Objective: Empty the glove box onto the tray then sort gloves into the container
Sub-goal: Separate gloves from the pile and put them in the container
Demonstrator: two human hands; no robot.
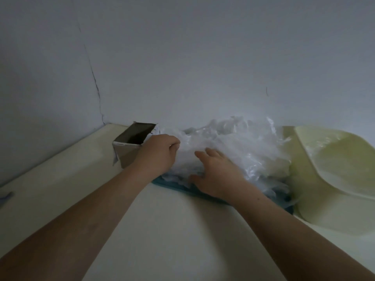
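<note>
Above the tray (194, 192) edge, left hand (160, 153) grips gloves (233, 142), right hand (219, 175) lies spread atop.

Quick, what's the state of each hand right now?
Left hand: grips the crumpled clear plastic gloves.
Right hand: open, resting on the same pile.

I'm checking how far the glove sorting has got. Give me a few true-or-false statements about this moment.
1. The pile of gloves lies on the teal tray. True.
2. The cardboard box stands right of the pile. False: it stands to its left.
3. The right hand rests on the pile, fingers spread. True.
4. The left hand reaches into the pale container. False: it grips the pile's left edge.
</note>
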